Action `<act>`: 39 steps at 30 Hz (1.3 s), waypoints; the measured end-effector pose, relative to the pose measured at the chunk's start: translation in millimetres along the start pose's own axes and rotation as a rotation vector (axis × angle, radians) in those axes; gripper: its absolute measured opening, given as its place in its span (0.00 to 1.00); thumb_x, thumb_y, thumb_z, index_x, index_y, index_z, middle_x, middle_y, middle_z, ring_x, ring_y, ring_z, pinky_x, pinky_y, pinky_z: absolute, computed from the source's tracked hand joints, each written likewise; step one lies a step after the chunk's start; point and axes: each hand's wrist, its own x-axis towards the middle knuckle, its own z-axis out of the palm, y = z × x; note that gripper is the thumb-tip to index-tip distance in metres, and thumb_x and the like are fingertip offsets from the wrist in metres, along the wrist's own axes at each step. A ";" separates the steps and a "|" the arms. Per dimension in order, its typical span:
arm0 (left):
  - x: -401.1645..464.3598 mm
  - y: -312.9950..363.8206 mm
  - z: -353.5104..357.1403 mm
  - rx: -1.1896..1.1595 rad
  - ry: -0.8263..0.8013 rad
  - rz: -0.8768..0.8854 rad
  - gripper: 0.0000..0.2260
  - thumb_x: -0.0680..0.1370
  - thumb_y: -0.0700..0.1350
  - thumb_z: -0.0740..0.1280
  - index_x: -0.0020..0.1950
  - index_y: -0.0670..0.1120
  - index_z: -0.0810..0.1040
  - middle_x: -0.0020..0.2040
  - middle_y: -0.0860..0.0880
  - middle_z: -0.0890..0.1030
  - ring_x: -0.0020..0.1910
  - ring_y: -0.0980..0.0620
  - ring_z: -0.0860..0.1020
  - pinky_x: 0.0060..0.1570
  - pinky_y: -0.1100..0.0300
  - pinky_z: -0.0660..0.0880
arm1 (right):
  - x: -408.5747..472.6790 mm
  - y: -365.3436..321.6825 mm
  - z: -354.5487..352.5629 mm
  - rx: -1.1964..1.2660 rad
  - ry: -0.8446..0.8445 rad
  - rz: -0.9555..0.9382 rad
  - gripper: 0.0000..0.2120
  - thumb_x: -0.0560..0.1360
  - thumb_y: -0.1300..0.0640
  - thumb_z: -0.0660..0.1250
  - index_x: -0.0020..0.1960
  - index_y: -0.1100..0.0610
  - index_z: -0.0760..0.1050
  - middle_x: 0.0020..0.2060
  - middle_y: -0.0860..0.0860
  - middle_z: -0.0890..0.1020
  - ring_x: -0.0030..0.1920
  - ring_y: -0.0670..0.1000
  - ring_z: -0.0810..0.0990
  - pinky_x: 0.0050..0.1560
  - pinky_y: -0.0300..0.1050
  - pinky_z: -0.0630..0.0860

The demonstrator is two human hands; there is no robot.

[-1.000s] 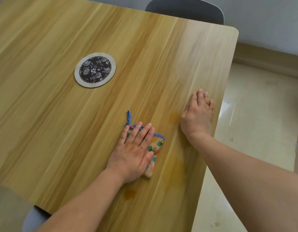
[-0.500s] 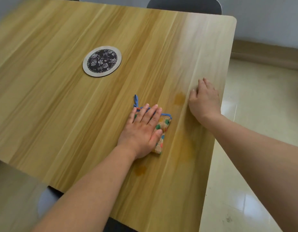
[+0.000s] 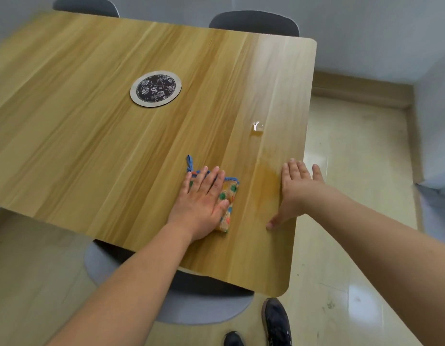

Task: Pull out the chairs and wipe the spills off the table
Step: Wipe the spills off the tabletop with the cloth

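- A round floral-patterned coaster [image 3: 155, 89] lies on the wood-grain desk [image 3: 91, 146].
- The left hand [image 3: 201, 203] presses flat, fingers straight, on a folded, dotted cloth [image 3: 229, 203].
- An amber spill [image 3: 267, 181] glistens beside it.
- The right hand [image 3: 295, 193] rests flat, fingers spread, at the desk's edge.

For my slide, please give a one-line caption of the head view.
Left hand presses a patterned cloth on the wooden table beside an orange spill; right hand lies flat.
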 end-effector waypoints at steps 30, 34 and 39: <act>-75.3 77.1 35.0 -0.055 0.047 0.052 0.31 0.81 0.59 0.52 0.80 0.43 0.57 0.81 0.46 0.55 0.80 0.44 0.53 0.73 0.39 0.49 | 13.7 34.8 -10.0 -0.013 0.251 -0.250 0.44 0.69 0.28 0.62 0.74 0.57 0.64 0.70 0.58 0.67 0.70 0.59 0.66 0.73 0.52 0.61; -49.4 82.2 22.6 -0.079 -0.004 0.037 0.31 0.82 0.60 0.46 0.81 0.46 0.44 0.81 0.49 0.42 0.79 0.48 0.37 0.75 0.41 0.39 | 45.1 51.5 -28.0 0.223 0.538 -0.193 0.20 0.79 0.48 0.53 0.52 0.58 0.80 0.50 0.54 0.80 0.48 0.56 0.79 0.54 0.53 0.77; 3.4 85.4 0.5 -0.056 -0.007 0.007 0.31 0.82 0.60 0.40 0.77 0.49 0.29 0.77 0.51 0.27 0.74 0.51 0.24 0.73 0.43 0.28 | 84.3 64.1 -37.0 0.343 0.640 -0.164 0.14 0.79 0.57 0.52 0.53 0.60 0.75 0.54 0.56 0.77 0.54 0.60 0.75 0.57 0.53 0.73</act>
